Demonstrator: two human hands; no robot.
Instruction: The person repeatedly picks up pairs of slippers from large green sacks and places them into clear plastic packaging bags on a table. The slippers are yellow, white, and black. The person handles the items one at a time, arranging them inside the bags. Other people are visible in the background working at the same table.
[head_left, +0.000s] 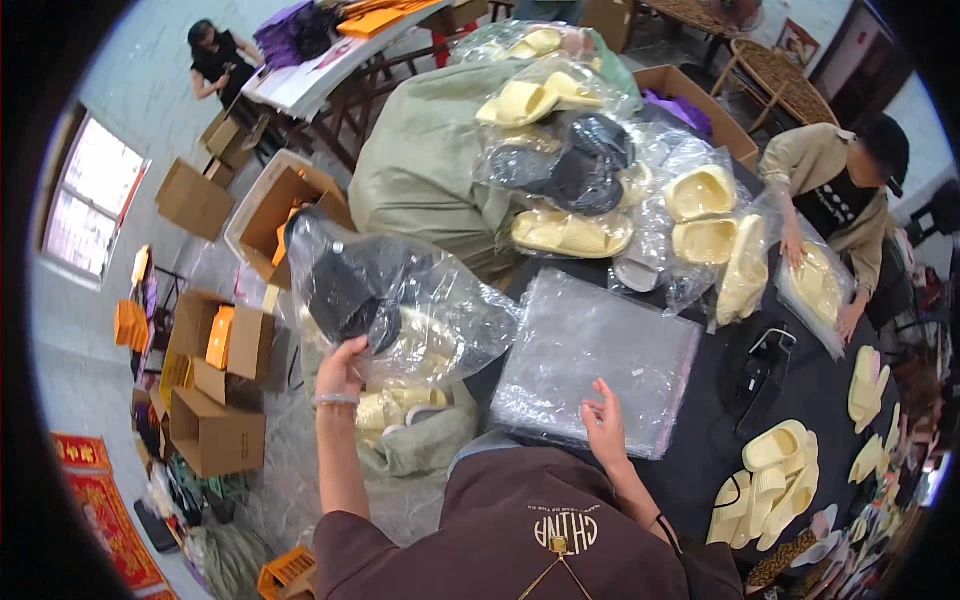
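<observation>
A clear plastic bag with black slippers point(343, 290) inside hangs from my left hand point(340, 372), off to the left of the table. The fingers of that hand are closed around the bag's lower side. My right hand point(605, 425) is over the near part of a stack of flat clear plastic bags point(600, 350); its fingers are apart and hold nothing. Whether it touches the stack I cannot tell. Beyond the stack lies a heap of bagged cream slippers point(572, 235) and bagged black slippers point(585, 165).
The black-covered table point(690, 420) also bears loose cream slippers point(775, 480) and a black tape dispenser point(760, 370). At the right, a co-worker point(835, 190) handles a bagged slipper point(815, 285). A large green sack point(425, 165) stands beyond, with open cardboard boxes point(215, 430) at left.
</observation>
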